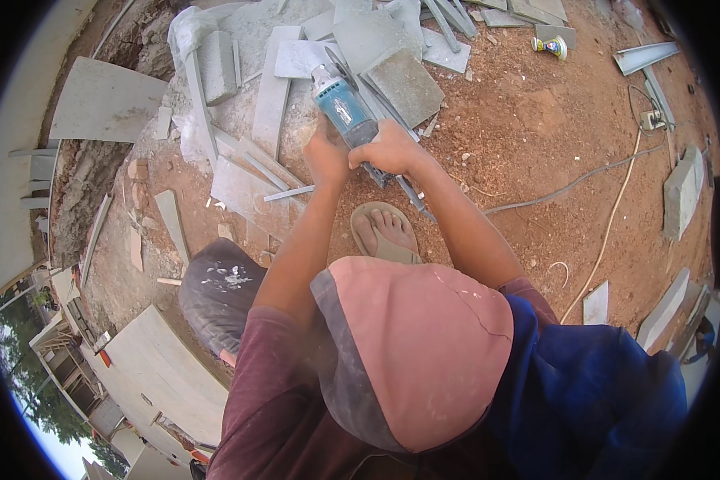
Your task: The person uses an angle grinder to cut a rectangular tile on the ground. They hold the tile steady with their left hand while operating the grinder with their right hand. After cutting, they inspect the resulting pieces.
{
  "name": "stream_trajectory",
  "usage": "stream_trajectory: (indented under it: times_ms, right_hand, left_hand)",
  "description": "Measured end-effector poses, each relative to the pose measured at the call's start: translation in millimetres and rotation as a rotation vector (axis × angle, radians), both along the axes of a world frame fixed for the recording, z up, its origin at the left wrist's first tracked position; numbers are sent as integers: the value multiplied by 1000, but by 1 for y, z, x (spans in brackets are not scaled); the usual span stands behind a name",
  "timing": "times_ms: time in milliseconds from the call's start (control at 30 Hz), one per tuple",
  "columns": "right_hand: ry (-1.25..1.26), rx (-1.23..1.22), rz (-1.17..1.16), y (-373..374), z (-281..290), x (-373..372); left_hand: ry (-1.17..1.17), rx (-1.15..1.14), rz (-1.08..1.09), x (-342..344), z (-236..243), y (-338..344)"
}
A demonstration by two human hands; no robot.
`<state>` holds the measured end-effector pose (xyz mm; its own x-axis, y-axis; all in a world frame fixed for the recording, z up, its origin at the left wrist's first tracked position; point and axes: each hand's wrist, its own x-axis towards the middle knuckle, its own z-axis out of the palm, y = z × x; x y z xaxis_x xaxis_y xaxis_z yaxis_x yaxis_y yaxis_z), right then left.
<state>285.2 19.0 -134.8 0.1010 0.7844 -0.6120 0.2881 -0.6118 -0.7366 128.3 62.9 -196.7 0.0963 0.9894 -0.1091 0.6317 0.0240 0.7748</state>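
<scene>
Both hands are on a teal angle grinder [346, 112] with a silver head, its disc [340, 66] at the far end among cut slabs. My left hand [326, 156] grips the body from the left side, its fingers partly hidden beneath it. Around the dark rear end closes my right hand [388, 150], thumb across the top. A pale slab piece [300, 58] lies just left of the disc. To its right rests a rough grey slab [406, 84]. Whether the disc touches any piece I cannot tell.
Broken slabs and strips [274, 96] cover the ground ahead and left. A sandalled foot [386, 230] is just below the grinder. At the right a cable [568, 188] crosses reddish soil towards a white socket box [653, 119]. A small cup-shaped container [550, 47] lies at far right.
</scene>
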Motion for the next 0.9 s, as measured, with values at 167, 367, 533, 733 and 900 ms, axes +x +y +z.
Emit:
stream_trajectory:
  times_ms: [167, 367, 533, 733, 900]
  right_hand:
    - [34, 17, -13, -4, -5, 1]
    - [48, 16, -1, -7, -5, 1]
    - [53, 9, -12, -7, -5, 2]
    - [87, 3, -35, -6, -3, 3]
    - [63, 15, -45, -9, -9, 1]
  left_hand:
    - [37, -38, 3, 3, 7, -1]
    - [23, -79, 1, 1, 10, -1]
    - [53, -68, 7, 2, 9, -3]
    - [54, -34, 6, 2, 9, -3]
    - [47, -44, 10, 2, 5, -2]
